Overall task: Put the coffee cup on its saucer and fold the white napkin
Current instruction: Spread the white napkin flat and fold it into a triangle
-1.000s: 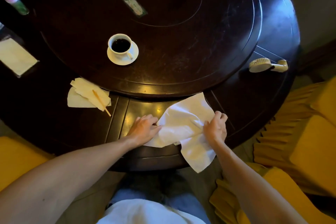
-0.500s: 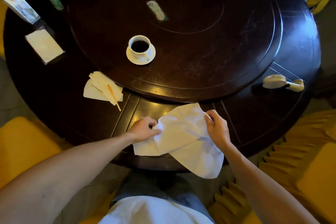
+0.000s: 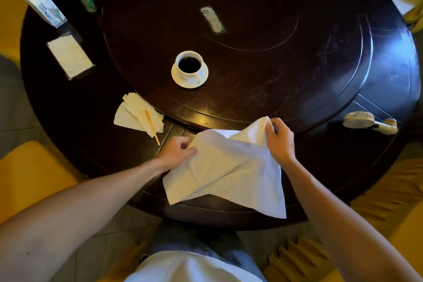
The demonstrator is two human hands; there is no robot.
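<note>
At table's edge, hands pinch crumpled white napkin (image 3: 229,167).

table (image 3: 68,121): dark, round | on it: saucer (image 3: 180,81), napkin (image 3: 229,167), tissues (image 3: 135,114), hand fan (image 3: 368,121)

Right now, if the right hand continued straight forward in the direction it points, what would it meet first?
Probably the raised edge of the round turntable, just beyond the right hand, which pinches a corner of the white napkin. Past that the dark surface looks free; the coffee cup sits off to the left. Height is unclear.
</note>
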